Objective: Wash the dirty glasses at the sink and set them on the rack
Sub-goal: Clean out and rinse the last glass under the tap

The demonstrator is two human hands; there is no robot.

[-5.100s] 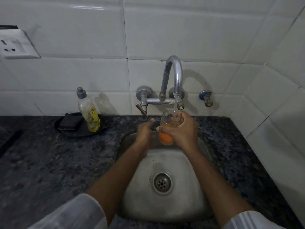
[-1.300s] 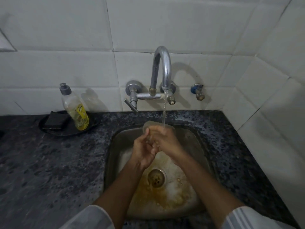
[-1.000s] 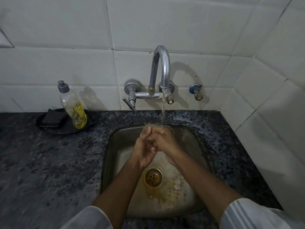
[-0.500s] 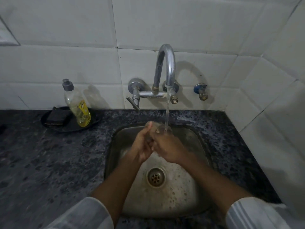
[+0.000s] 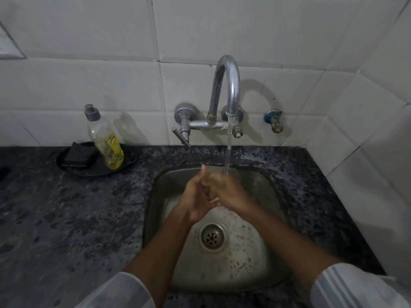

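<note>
**Hands, now**

Both forearms reach forward, bare to pale rolled sleeves (image 5: 355, 287). Left hand (image 5: 196, 200) and right hand (image 5: 229, 193) are pressed together, fingers curled and overlapping. Left thumb (image 5: 202, 168) points up. Whether anything sits between the palms: not discernible.

The sink (image 5: 273, 196) is dull, wet stainless steel, spotted with droplets, and the tap (image 5: 229, 85) above it is shiny chromed metal. The worktop (image 5: 66, 218) is dark speckled polished stone. Glossy white ceramic tiles (image 5: 89, 85) cover the wall. The soap bottle (image 5: 104, 138) is clear plastic with a grey cap. The sleeves (image 5: 355, 287) are pale woven cloth.
</note>
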